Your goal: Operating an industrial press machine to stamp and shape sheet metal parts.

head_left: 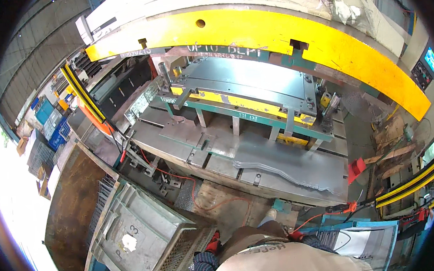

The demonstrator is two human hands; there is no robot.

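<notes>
My left hand [213,242], in a red and black glove, hangs low beside my body, nearest the grey plastic crate [147,210]. On the other side, my right hand [296,236] shows as a bit of red glove at my waist, partly hidden by my clothing. The fingers of both are too small to read. Ahead of me stands a press with a green and yellow lower die [235,116], and a flat shiny metal sheet [248,75] covers its top. On the press bed in front lies a stack of thin metal pieces [287,166] with wavy front edges.
A yellow press beam [250,28] spans above the die. Yellow-black posts stand at left [83,96] and right [411,182]. An orange cable [193,190] trails along the bed's front. A blue-framed bin [362,243] holding flat sheets is at lower right. Blue crates [57,134] sit far left.
</notes>
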